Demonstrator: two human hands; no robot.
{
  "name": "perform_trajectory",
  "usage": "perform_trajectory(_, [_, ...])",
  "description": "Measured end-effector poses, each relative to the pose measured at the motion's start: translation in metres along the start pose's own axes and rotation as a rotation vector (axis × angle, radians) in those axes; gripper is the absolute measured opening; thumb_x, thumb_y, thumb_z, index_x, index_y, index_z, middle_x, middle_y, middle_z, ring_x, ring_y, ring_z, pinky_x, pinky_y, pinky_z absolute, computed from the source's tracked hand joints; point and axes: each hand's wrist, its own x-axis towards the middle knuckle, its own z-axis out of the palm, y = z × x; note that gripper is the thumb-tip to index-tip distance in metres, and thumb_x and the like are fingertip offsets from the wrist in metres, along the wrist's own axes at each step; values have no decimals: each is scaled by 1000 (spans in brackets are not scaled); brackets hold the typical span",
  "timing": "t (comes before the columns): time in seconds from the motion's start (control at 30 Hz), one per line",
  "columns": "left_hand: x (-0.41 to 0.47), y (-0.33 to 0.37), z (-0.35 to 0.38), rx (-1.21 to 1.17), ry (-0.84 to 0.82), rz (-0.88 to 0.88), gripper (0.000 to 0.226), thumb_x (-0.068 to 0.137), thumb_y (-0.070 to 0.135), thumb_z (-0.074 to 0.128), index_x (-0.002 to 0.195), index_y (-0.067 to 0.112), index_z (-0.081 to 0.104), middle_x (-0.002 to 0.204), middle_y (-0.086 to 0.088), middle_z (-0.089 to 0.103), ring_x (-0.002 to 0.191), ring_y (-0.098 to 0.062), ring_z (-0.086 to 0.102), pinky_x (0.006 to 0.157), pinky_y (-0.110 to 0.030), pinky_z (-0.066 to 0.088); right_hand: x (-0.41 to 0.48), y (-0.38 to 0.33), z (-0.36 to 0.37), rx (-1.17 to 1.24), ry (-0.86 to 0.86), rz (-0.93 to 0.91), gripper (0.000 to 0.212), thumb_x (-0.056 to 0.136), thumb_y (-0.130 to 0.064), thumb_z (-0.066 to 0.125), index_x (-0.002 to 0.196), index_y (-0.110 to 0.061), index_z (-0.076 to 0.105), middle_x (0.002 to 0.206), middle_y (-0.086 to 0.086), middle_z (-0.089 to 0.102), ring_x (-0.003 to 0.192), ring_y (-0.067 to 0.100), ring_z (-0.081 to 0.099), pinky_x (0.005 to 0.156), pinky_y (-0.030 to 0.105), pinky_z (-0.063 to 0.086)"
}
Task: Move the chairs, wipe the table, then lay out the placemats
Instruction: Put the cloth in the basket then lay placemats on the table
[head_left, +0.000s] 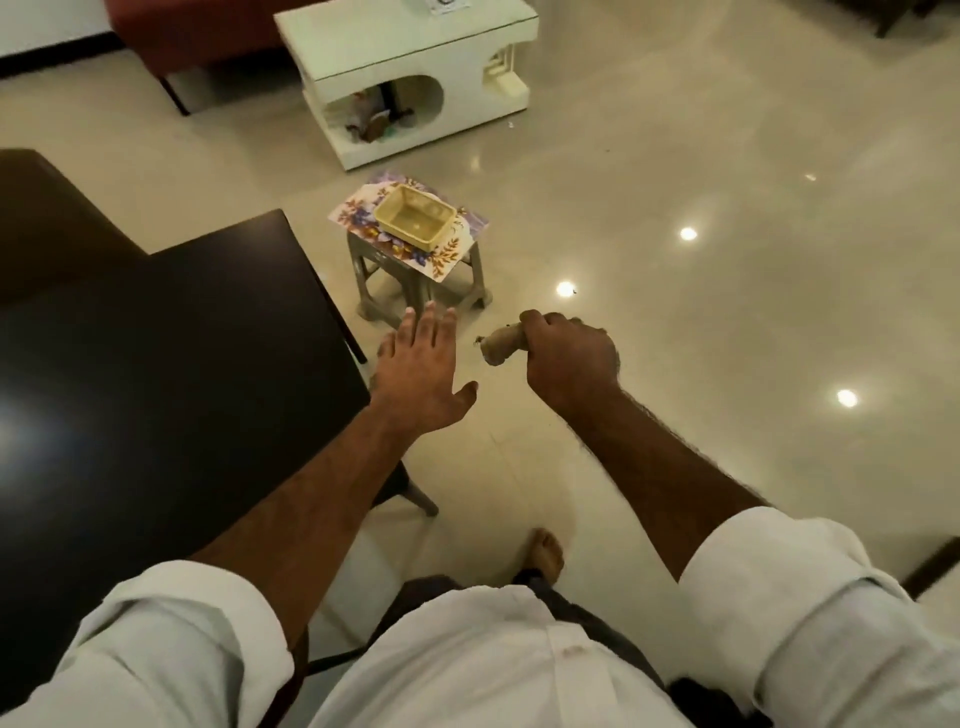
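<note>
Placemats (363, 221) with a floral print are seen stacked on a small grey stool (415, 291) that stands on the glossy floor (701, 322), just beyond the corner of the dark desk (156, 364). A shallow beige plastic tray (415, 221) rests on top of the stack. The scene is viewed from above, over a person's white sleeves.

The left hand (421, 364) is stretched out towards the stool, its fingers straight and slightly spread, with nothing held. The right hand (566, 358) is raised beside it, its fingers clamped round a bunched beige cloth (501, 345).

The desk top is shown bare and shiny, with no placemat laid on it. No chair can be clearly made out at the visible edges, so the chairs are judged to be already moved, though only part of the desk is in view. With the cloth in hand, the wiping is judged to be at or near its end. The laying out is not yet begun: the tray must be lifted off, and the placemats carried across and spread.
</note>
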Motion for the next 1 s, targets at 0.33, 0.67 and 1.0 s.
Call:
perform_trajectory(0.33, [136,-1,-15,-74,-50,-223,114,99,73,57,175,19,-8,185,-11,-6,171,-39,-3,136,-61,14,182,37,6,-13,-39,-235,31,107,-23,59,137,-19,61,117,3,78,97,29,76,76,38,50])
perform_trajectory(0.67, [323,-78,-34,-305,12,-324,90,90,72,73,163,31,41,162,-2,56,146,-32,55,118,-54,48,392,-11,50,-91,-183,-477,37,106,-25,59,143,-21,53,117,4,76,98,32,76,75,37,51])
perform_trajectory(1.0, [472,-172,-54,-661,-14,-431,35,96,9,71,124,24,84,117,3,81,105,-20,73,79,-23,44,572,-29,105,271,-519,-595,52,95,-32,74,142,-23,55,119,7,75,104,38,73,73,42,56])
